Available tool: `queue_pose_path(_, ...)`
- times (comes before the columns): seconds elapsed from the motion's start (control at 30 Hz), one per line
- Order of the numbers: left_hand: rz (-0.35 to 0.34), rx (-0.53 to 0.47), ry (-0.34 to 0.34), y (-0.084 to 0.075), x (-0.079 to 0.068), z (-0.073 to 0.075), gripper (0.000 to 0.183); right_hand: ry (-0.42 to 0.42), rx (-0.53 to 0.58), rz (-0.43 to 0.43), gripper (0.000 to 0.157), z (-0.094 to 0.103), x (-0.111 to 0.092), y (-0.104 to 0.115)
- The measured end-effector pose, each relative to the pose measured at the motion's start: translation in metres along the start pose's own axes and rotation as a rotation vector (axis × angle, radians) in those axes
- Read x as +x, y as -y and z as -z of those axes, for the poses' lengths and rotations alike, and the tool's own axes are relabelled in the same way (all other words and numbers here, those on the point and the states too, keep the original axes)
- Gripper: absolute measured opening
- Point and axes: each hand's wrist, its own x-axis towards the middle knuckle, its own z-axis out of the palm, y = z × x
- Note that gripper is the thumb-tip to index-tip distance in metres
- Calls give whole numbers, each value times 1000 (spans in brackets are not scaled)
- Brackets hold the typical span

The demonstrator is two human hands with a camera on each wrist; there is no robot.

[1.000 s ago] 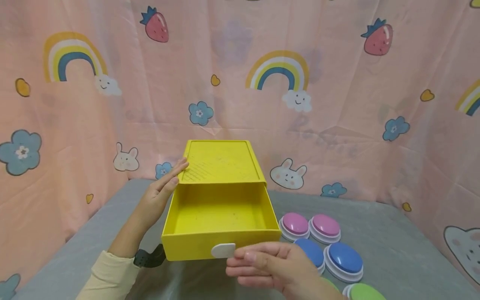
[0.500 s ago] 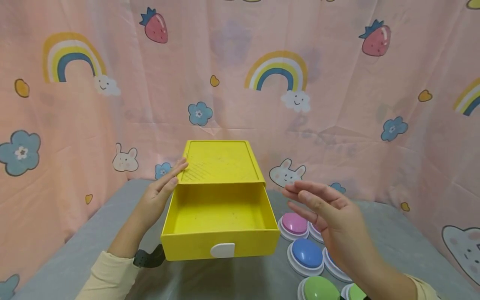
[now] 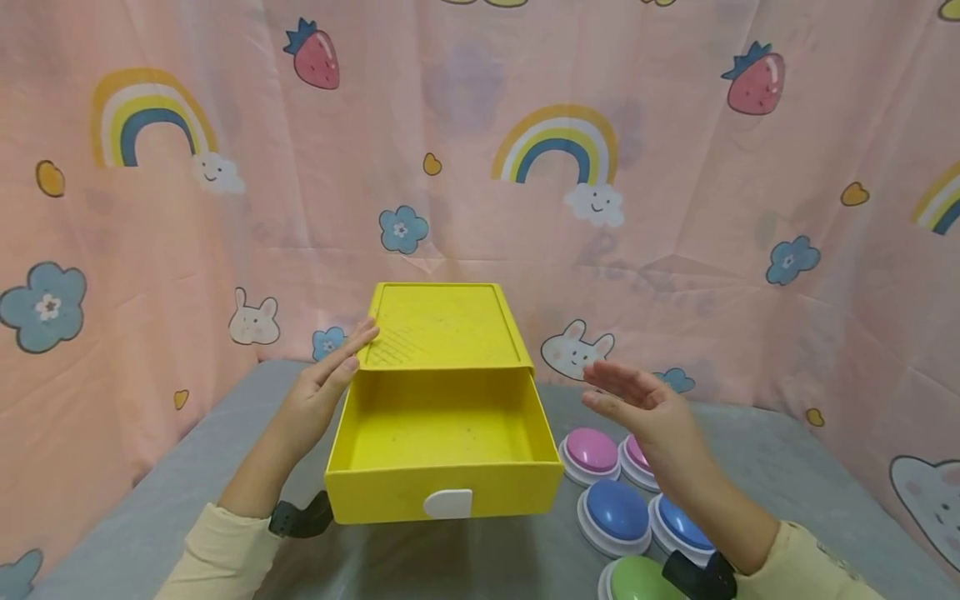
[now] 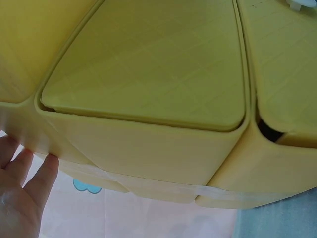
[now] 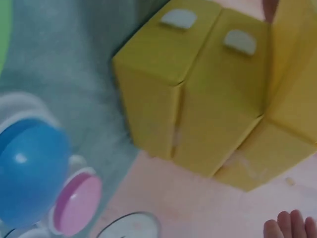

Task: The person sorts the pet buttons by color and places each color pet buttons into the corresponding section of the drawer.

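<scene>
A yellow stacked drawer unit stands in the middle of the head view. Its top drawer is pulled out, bare inside, with a white handle on the front. My left hand rests straight fingers against the unit's upper left edge; the left wrist view shows its fingertips at the yellow side. To the right of the unit my right hand is raised, fingers extended and holding nothing. In the right wrist view, two lower drawers are closed, each with a white handle.
On the grey tabletop, right of the unit, stand round push buttons on white bases: pink, blue and green. My right forearm covers some of them. A pink patterned curtain hangs behind.
My right hand has left the drawer's handle, rising and moving right to above the buttons, and its fingers have drawn closer together since. The left hand and the drawer stay put.
</scene>
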Motion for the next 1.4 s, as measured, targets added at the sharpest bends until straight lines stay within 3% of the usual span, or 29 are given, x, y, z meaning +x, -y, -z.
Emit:
queue_pose_path(0.23,-10,-11,1,1,0,0,45,25,-31,-20,66,5,18,-28)
queue_pose_path(0.5,-4,4,-10,1,0,-1,45,129,-90,-69,76,14,35,-59)
queue_pose_path(0.9,-10,-4,-3,1,-1,-1,45,234,-213,-110,83,9,49,-94)
queue_pose_path(1.4,-6,-10,-11,1,0,-1,45,202,-283,-174,84,9,61,-126)
